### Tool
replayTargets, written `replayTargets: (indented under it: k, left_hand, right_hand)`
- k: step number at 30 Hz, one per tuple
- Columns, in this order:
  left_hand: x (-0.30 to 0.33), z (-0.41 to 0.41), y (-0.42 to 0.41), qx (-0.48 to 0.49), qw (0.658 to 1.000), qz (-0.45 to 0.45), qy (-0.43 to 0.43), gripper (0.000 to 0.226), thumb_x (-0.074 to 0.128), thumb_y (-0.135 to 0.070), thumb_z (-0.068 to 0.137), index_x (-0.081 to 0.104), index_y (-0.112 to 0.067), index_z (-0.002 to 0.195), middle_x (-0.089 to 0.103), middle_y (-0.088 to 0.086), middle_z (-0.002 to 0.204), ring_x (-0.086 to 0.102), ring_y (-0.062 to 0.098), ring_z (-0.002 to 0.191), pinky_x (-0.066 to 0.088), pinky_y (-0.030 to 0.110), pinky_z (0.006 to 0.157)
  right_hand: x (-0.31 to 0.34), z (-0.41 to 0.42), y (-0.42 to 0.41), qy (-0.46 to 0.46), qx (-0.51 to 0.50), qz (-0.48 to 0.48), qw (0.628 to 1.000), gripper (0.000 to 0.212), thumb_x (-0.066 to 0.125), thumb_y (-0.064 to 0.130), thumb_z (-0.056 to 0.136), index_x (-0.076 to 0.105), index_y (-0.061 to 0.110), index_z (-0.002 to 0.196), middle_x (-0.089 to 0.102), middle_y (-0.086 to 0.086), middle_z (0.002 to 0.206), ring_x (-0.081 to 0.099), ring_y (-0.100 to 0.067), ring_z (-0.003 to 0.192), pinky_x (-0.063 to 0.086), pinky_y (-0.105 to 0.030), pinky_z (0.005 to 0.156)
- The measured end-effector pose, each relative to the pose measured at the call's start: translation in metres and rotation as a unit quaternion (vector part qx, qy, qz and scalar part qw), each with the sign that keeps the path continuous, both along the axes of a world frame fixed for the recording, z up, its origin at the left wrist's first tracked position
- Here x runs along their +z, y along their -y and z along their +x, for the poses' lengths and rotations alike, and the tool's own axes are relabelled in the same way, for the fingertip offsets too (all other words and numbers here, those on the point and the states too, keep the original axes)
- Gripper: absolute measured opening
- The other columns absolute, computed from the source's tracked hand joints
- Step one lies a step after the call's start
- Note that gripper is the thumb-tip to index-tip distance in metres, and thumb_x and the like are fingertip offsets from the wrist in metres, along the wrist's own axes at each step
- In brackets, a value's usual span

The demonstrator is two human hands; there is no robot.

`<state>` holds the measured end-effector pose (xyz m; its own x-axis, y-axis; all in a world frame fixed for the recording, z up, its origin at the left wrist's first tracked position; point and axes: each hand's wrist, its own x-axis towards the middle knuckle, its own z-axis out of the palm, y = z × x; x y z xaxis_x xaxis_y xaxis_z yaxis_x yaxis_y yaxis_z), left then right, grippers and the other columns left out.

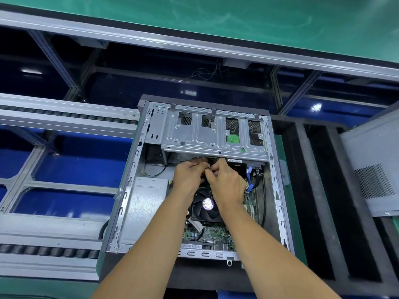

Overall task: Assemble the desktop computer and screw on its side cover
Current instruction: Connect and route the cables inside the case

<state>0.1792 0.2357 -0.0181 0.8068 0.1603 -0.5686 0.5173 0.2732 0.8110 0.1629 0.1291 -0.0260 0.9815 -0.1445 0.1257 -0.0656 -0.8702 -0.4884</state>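
Both hands, left hand (pixel 189 175) and right hand (pixel 224 180), pinch cables (pixel 203 161) deep inside the open computer case (pixel 278 190) (wiring, seemingly); side cover (pixel 371 169) waits right, unscrewed.

Illumination is bright and even, supplied from overhead. Specular reflections of ceiling lamps appear as white spots on the glossy blue panels (pixel 82 169) below the conveyor frame, notably at upper left, centre and upper right. The bare steel drive cage (pixel 213 134) returns a soft sheen without clipping. Both forearms cast only faint, diffuse shadows over the motherboard (pixel 207 234); the recess beneath the cage, where the fingers meet, is dark and fine detail there is not resolvable. Wide-angle distortion bows the aluminium rails (pixel 194 46) and stretches objects at the frame edges. Central focus is adequate; the periphery is softer, with compression smearing on the green surface (pixel 259 16).
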Motion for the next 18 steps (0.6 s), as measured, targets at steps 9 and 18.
replayTargets:
  k: [9,18]
  left_hand:
    - [-0.0011,-0.0013,-0.0003,-0.008,1.000,-0.005,0.004,0.008,0.070,-0.012,0.094,0.075,-0.005,0.092,0.078,0.008,0.086,0.076,0.016,0.081,0.060,0.025,0.069]
    - [0.0009,-0.0012,-0.0008,0.005,1.000,-0.011,-0.005,0.006,0.071,-0.012,0.093,0.073,-0.006,0.094,0.078,0.007,0.087,0.076,0.017,0.084,0.062,0.028,0.073]
  right_hand:
    - [-0.0002,-0.0002,-0.0010,0.013,-0.001,-0.012,1.000,0.022,0.071,0.035,0.092,0.059,0.016,0.090,0.071,0.001,0.072,0.068,-0.028,0.064,0.034,-0.029,0.055]
    - [0.0009,0.0000,-0.0006,0.003,-0.004,-0.004,1.000,0.021,0.070,0.036,0.093,0.059,0.018,0.091,0.071,0.002,0.074,0.068,-0.027,0.064,0.033,-0.029,0.056]
